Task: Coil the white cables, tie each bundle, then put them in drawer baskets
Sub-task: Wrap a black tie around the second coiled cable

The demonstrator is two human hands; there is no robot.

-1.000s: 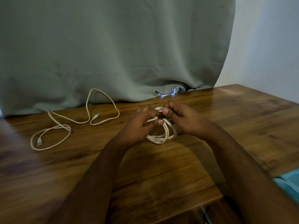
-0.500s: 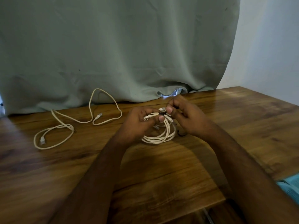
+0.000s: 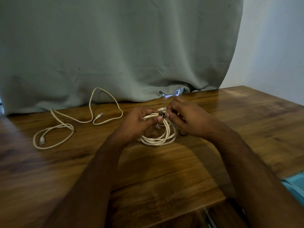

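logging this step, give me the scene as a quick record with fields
surface: wooden table
in hand: coiled white cable, loops resting on the table
left hand: grips the top of the coil
right hand: pinches a small dark tie at the coil
waiting: loose white cable, uncoiled, to the left
backdrop: grey-green curtain
drawer baskets: not in view

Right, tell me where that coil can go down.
Bare wooden table between the forearms, nearer than the coiled cable, and at far right beyond the right hand. Crowded at far left: the loose cable sprawls by the curtain.
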